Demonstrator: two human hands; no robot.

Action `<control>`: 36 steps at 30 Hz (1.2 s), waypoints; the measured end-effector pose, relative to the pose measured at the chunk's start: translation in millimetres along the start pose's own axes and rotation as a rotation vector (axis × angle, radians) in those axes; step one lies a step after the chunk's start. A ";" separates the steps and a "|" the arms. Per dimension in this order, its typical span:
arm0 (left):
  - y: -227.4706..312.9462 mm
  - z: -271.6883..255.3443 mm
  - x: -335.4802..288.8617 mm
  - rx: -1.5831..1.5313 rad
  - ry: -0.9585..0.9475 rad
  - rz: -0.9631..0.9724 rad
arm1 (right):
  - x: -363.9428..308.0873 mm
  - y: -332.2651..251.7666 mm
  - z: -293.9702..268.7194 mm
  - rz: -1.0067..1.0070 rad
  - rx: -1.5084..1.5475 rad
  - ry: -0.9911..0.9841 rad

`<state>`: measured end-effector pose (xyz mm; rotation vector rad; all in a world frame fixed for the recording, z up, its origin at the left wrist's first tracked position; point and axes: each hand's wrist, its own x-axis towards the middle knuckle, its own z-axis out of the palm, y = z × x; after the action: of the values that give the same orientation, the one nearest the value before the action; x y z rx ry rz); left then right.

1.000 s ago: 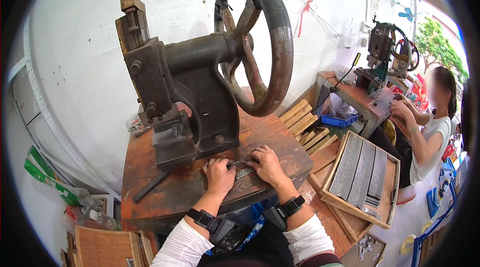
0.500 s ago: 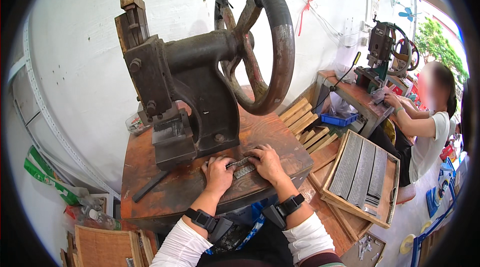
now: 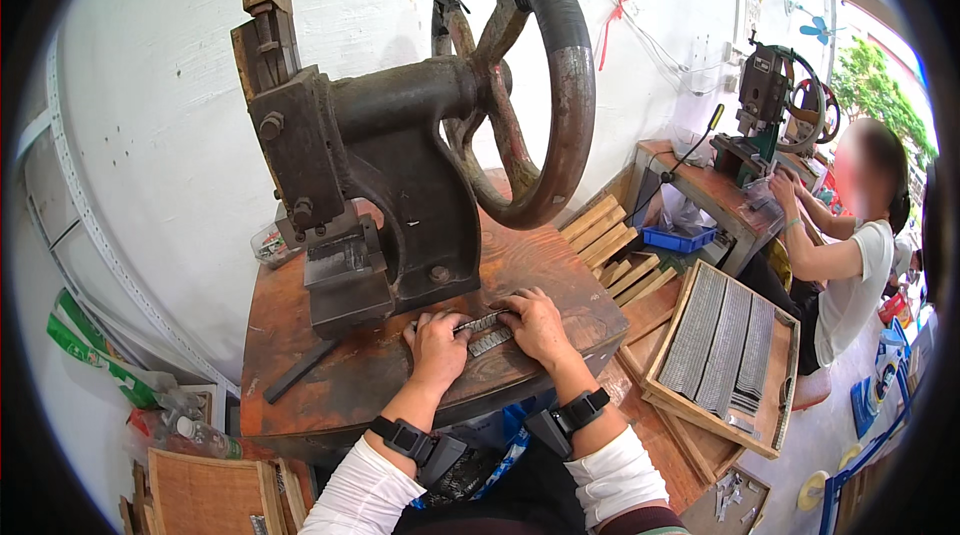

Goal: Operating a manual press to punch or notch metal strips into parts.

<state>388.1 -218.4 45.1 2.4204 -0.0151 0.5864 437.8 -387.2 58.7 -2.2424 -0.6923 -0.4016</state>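
Observation:
Both my hands rest on the wooden bench top (image 3: 540, 270), in front of a dark hand press (image 3: 400, 175) with a large wheel. My left hand (image 3: 438, 345) has its fingers curled round the left end of a thin, dark metallic strip (image 3: 484, 322). Pinching the other end of that strip is my right hand (image 3: 537, 325). Just below the strip, a short row of small silvery metal pieces (image 3: 490, 342) lies on the wood between my hands. The fingertips partly cover both ends of the strip.
A dark metal bar (image 3: 300, 372) lies left of my hands. To the right, a wooden tray (image 3: 650, 390) holds rows of metal pieces, beside stacked wooden slats (image 3: 605, 235). A co-worker (image 3: 850, 245) sits at another press (image 3: 765, 100). A second wooden tray (image 3: 205, 495) stands lower left.
The co-worker's hands have risen at the other press, and that person sits more upright. My hands stay almost in place on the strip.

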 end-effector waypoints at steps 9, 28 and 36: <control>0.9 1.1 -0.8 0.036 0.038 -0.012 | 1.5 2.0 4.8 0.003 0.023 -0.024; 3.6 -2.0 -1.5 0.030 0.024 -0.010 | -7.8 6.0 -41.4 -0.083 0.053 -0.120; 16.3 -11.3 -3.8 0.028 -0.002 0.031 | 2.4 17.0 -33.4 -0.205 -0.049 -0.219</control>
<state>377.6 -225.1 61.0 2.4515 -0.0464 0.6020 447.3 -420.7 72.8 -2.2903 -1.0425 -0.2759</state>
